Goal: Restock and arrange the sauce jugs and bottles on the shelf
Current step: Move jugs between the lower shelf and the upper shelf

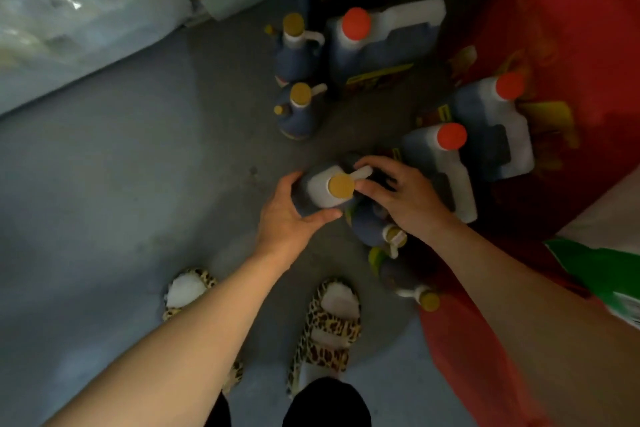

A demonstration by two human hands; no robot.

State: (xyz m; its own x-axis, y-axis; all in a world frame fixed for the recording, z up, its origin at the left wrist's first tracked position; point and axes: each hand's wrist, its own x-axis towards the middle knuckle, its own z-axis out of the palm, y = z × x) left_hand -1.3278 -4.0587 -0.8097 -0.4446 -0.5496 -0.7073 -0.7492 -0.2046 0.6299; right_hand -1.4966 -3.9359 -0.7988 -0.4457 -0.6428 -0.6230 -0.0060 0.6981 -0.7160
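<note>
Head view. A tan-capped bottle (pixel 325 189) is held over the grey floor (pixel 121 201), just in front of the slippers (pixel 329 319). It is gripped on its near side by the left hand (pixel 289 218), thumb and fingers curled round the body. The right hand (pixel 398 194) is laid over its handle side, fingers bent; whether it grips cannot be told. Two tan-capped bottles (pixel 298 111) stand beyond. Three red-capped jugs (pixel 446 156) are grouped by the red cloth (pixel 571 10). Two more bottles (pixel 374 229) lie tipped below the right wrist.

Dark gold-capped bottle (pixel 322 191) upright on the floor among orange-capped jugs (pixel 446 163) and fallen bottles (pixel 374 225).
</note>
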